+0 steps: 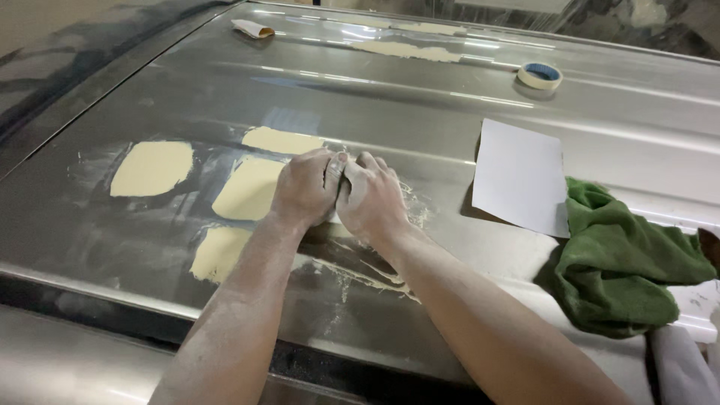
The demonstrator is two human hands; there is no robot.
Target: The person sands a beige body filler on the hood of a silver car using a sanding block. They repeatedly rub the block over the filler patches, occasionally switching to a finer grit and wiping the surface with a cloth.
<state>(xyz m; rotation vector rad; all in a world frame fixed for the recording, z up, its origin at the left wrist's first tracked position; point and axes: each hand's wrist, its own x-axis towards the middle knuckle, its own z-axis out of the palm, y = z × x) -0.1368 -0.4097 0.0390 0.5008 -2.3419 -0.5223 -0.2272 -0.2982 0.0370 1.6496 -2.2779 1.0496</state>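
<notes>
My left hand [304,187] and my right hand [373,196] press side by side on a grey metal vehicle panel [420,112]. Both are dusty and curled over something small between them, likely a sanding block, which is almost wholly hidden. They sit at the right edge of a cream filler patch [247,189]. More filler patches lie to the left [151,168], behind [280,139] and below [217,253]. Pale dust streaks [360,274] trail on the panel beneath my forearms.
A white sheet of paper [520,176] lies right of my hands, a crumpled green cloth [622,266] beyond it. A roll of masking tape [540,76] sits farther back. Filler strips [405,50] and a folded scrap [253,28] lie at the far edge.
</notes>
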